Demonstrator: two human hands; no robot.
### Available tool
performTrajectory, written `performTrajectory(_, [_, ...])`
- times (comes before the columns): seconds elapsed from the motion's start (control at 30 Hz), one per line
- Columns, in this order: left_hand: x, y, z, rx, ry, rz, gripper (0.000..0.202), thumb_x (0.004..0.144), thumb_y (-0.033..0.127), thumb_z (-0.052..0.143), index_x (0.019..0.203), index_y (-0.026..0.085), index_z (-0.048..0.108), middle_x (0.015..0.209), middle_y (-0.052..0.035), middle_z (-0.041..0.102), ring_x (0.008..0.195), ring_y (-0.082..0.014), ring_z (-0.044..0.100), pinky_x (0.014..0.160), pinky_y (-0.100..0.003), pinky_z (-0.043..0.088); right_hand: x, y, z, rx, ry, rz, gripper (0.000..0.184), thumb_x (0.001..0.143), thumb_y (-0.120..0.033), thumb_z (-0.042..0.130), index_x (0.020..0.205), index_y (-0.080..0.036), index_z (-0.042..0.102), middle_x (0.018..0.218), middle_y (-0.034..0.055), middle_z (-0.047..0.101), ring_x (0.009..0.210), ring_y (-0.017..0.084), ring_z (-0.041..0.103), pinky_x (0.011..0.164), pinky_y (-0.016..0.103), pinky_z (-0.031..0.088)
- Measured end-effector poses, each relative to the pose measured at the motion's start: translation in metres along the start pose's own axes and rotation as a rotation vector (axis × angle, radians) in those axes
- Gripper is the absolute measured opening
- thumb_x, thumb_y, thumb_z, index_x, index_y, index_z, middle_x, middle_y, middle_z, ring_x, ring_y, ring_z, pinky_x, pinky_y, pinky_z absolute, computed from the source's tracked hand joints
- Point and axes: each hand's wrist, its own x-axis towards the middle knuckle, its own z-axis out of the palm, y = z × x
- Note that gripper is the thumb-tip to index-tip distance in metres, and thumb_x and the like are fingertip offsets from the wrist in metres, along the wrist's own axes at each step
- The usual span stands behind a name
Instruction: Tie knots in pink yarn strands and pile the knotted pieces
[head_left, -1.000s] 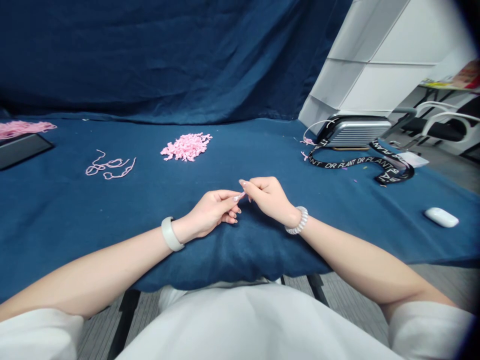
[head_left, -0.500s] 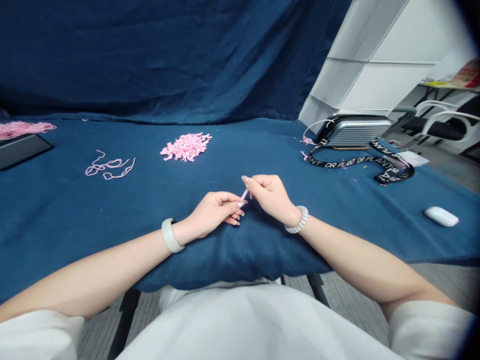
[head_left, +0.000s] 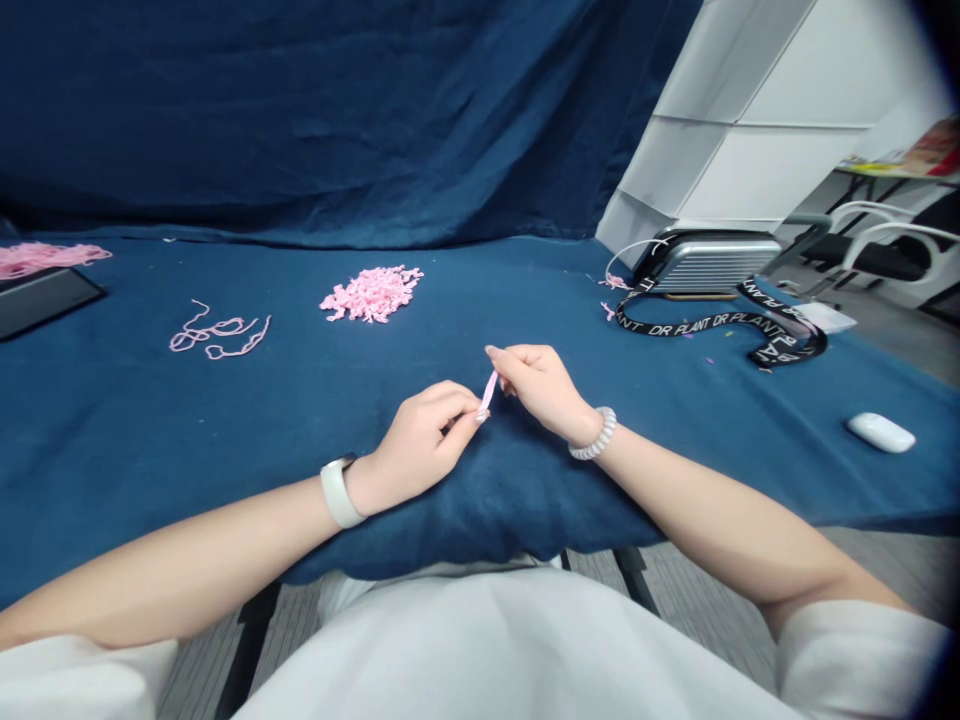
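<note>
Pink strip: held between both hands, over the near part of the blue cloth; touching it or not, cannot tell.
Clock: centred on that strip, with 12 straight away from the body.
Change at the strip: barely showing one second ago, a little longer at half a second, now bared along most of its length between the two grips.
Left hand: rolled over since then to show more of its back; thumb and fingertips pinched on the lower end.
Right hand: lifted only slightly; thumb and fingers pinched on the upper end, with hardly any gap.
Meaning: probably being drawn out or straightened between two firm grips, not let go; a judgement only.
Long axis: running from just short of 7 o'clock up to just short of 1; slanted, more away from the body than sideways.
Ends: hidden by fingers, so impossible to tell front from back.
Pink pile: heaped between 10 and 11, well apart.
Pink strand: looped loosely between 9 and 10.
Pink bundle: lying farther out between 9 and 10, beyond a dark-edged slab.
Lettered strap: curled between 2 and 3, in front of a silver case.
White rounded object: resting near 3, well apart.
</note>
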Motion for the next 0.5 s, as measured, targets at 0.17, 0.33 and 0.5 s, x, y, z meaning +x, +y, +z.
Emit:
performTrajectory(0.17, [-0.0023, 0.0005, -0.0018, 0.110, 0.071, 0.175, 0.012, 0.080, 0.021, 0.055, 0.079, 0.019, 0.067, 0.099, -0.0093, 0.063, 0.092, -0.0181, 0.058, 0.083, -0.032, 0.046, -0.0018, 0.0016, 0.0035, -0.004, -0.191, 0.049, 0.048, 0.082, -0.048, 0.049, 0.048, -0.015, 0.045, 0.044, -0.0043, 0.039, 0.044, 0.006, 0.032, 0.046, 0.022, 0.026])
performTrajectory(0.33, [-0.0027, 0.0003, -0.0036, 0.053, -0.013, 0.240, 0.011, 0.079, 0.020, 0.057, 0.075, 0.021, 0.068, 0.100, -0.0082, 0.067, 0.090, -0.0181, 0.060, 0.084, -0.034, 0.046, -0.0047, 0.0003, 0.0058, 0.021, -0.320, 0.058, 0.047, 0.082, -0.046, 0.048, 0.048, -0.015, 0.044, 0.045, -0.0045, 0.039, 0.045, 0.006, 0.031, 0.046, 0.022, 0.025])
performTrajectory(0.5, [-0.0018, -0.0022, -0.0031, -0.034, -0.042, 0.226, 0.014, 0.081, 0.018, 0.056, 0.082, 0.021, 0.069, 0.097, -0.0064, 0.070, 0.090, -0.0174, 0.063, 0.086, -0.034, 0.045, -0.0043, 0.0032, 0.0065, 0.025, -0.342, 0.063, 0.049, 0.082, -0.046, 0.049, 0.045, -0.015, 0.038, 0.044, -0.0052, 0.035, 0.045, 0.005, 0.027, 0.046, 0.023, 0.023])
